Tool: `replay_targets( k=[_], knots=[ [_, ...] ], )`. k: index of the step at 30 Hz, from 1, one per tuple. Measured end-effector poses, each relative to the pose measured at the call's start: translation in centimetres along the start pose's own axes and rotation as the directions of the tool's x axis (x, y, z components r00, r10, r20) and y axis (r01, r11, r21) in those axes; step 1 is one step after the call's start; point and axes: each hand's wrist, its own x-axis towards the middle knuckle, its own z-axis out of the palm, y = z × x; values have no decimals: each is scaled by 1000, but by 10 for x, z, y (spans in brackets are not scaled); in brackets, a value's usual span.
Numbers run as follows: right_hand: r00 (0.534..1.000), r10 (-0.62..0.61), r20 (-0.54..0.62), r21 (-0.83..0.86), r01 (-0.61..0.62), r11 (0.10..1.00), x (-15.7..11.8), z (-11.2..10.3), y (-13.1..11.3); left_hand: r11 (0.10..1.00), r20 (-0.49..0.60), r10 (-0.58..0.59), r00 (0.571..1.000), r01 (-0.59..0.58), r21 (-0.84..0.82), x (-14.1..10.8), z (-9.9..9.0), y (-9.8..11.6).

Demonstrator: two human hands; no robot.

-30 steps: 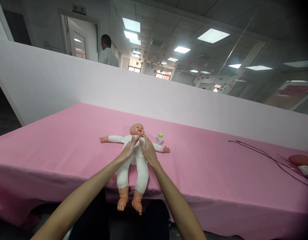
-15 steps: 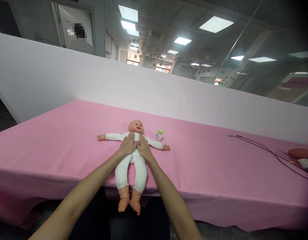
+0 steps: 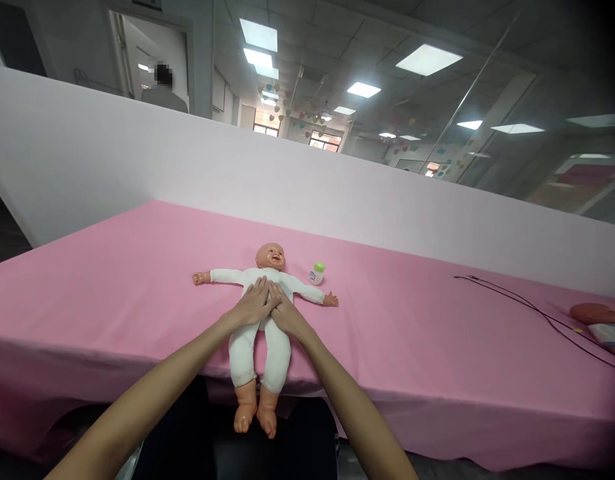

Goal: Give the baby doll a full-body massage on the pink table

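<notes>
A baby doll (image 3: 242,353) in a white suit lies on its back on the pink-covered table, arms spread, its bare feet over the front edge. My left hand (image 3: 252,302) lies flat on the doll's belly, fingers stretched toward its chest. Beside it my right hand (image 3: 286,312) rests flat on the same belly, the two hands touching near the thumbs. Both hands are open and grip nothing. Just past the doll's arm on the right stands a small clear bottle (image 3: 316,274) with a green cap.
The pink cloth (image 3: 412,333) hangs over the table's front edge. A thin black cable (image 3: 530,303) runs across the right side near a second doll (image 3: 594,313), partly cut off by the frame. Behind the table rises a white partition (image 3: 307,180). A person (image 3: 163,90) is beyond it.
Both hands have slid down from the doll's chest to its belly and come closer together. The view has shifted slightly, and more of the person behind the partition shows.
</notes>
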Motion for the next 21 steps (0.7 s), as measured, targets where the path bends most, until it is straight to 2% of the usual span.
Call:
replay_targets(
  k=[2,5,7,10,12,14,17,21],
  knots=[
    [999,-1,-36,-35,0,999,19,3,4,999,-55,-16,998,17,30,13,2,5],
    [984,127,-124,-39,-133,990,39,2,11,996,-101,-75,992,79,39,31,0,0],
    [960,209,-187,0,-213,977,40,-2,14,994,-99,-104,990,106,22,36,-3,-8],
    [932,285,-223,92,-271,958,23,-9,14,993,-93,-115,989,113,-28,28,-8,-22],
    [932,315,-182,141,-292,946,4,-13,12,988,-76,-141,987,135,-78,14,-12,-29],
    [936,330,-122,157,-311,937,-15,-15,7,976,-15,-186,982,183,-116,-3,-15,-32],
    [955,286,-76,121,-275,954,-30,-12,-1,979,63,-156,986,163,-120,-21,-15,-25],
    [997,71,-15,40,-70,997,-16,-4,-5,991,23,56,998,-53,-120,-16,-5,-2]
  ],
)
